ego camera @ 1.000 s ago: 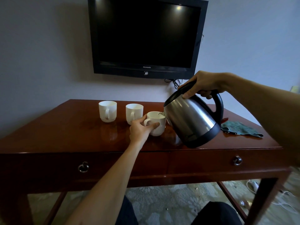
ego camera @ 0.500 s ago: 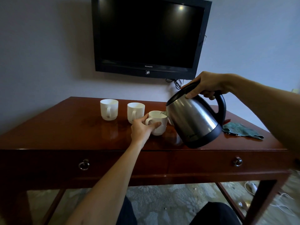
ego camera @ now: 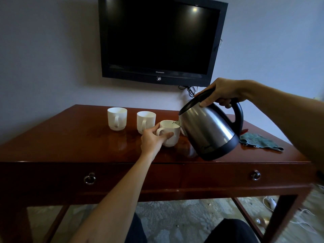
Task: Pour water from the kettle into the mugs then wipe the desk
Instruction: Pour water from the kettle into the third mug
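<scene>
A steel kettle (ego camera: 208,130) with a black lid and handle hangs tilted above the desk (ego camera: 70,141), its spout over the rim of the nearest white mug (ego camera: 172,128). My right hand (ego camera: 220,92) grips the kettle's handle at the top, thumb on the lid. My left hand (ego camera: 153,142) holds that mug by its handle side, the thumb along its front. Two more white mugs stand behind to the left: the far-left mug (ego camera: 117,118) and the middle mug (ego camera: 145,121). A green cloth (ego camera: 257,142) lies crumpled on the desk's right side.
A black television (ego camera: 157,39) hangs on the wall above the desk, cables dangling under it. Two drawers with ring pulls (ego camera: 89,178) face me. A small red object peeks out behind the cloth. White cables lie on the carpet at the lower right.
The kettle and both hands keep nearly the same pose; the spout stays at the mug's rim. The view has shifted slightly downward.
</scene>
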`<state>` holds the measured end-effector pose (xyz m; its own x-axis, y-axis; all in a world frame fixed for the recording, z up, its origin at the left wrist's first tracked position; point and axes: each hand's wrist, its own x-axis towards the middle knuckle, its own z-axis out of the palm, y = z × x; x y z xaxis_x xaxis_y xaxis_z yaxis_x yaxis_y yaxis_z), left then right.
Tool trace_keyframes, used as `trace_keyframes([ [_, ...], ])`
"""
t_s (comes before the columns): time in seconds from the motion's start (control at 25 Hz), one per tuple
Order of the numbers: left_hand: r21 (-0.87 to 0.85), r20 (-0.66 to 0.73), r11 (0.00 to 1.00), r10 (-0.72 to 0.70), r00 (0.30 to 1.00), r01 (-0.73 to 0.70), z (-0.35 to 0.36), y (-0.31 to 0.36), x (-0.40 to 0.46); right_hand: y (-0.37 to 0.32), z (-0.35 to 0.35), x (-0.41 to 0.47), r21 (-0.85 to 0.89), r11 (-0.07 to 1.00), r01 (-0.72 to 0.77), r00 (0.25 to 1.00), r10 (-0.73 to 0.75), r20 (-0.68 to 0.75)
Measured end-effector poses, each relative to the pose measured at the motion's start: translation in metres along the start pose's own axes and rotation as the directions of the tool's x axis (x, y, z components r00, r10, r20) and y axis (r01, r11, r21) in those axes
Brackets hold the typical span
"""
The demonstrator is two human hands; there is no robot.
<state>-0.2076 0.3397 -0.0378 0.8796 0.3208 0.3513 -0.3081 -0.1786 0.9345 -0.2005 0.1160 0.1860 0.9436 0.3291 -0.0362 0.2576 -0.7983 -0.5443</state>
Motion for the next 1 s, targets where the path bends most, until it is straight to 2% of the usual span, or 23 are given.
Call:
trace_keyframes([
  [1.0, 0.007, -0.005, 1.000, -0.003, 1.000, 0.003, -0.0002, 0.0000, -0.0006, -0.0068, -0.0015, 0.0026, -0.046, 0.999, 0.017, 1.000, -0.016, 0.017],
])
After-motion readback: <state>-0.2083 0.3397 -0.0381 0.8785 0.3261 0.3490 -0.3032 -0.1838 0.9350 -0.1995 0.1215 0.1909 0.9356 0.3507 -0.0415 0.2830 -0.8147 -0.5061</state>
